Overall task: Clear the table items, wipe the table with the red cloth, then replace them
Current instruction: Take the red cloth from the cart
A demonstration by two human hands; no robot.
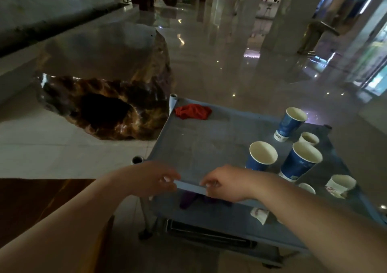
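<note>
A grey cart with a flat top shelf stands in front of me. My left hand and my right hand both grip its near rim, side by side. A crumpled red cloth lies at the far left corner of the shelf. Several paper cups stand along the right side: blue ones and small white ones. The large polished wooden table, carved from a root, sits to the left beyond the cart, with a bare glossy top.
A lower cart shelf holds a purple cloth and a white cup. A dark wooden surface is at my lower left. Glossy tiled floor spreads around, with pillars and furniture further back.
</note>
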